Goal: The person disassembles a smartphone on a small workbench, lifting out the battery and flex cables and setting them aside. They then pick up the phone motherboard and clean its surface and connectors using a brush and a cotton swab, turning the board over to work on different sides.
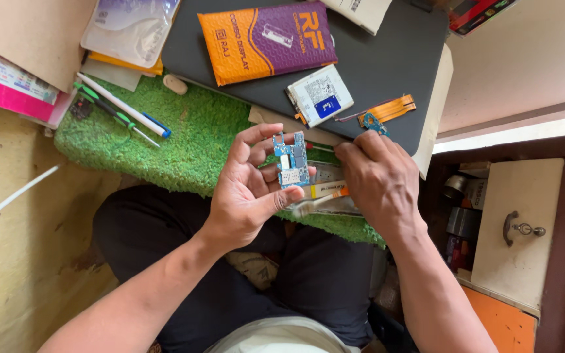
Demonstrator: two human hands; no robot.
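Blue and thin, the small circuit board (291, 159) stood upright between the curled fingers and thumb of the left hand (250, 189), above the green grass-like mat (184, 137). The right hand (377, 180) was closed around a toothbrush (315, 204) (bristles pointing toward the left thumb), just beside the board. A white battery (322, 95) and an orange flex cable (387, 110) lay on the dark tray (387, 59) beyond.

Blue circuit board (291, 159), centre; green turf mat (184, 140), centre left; orange-and-purple packet (266, 40), top; orange flex cable (387, 109), upper right; dark grey pad (387, 59), top.
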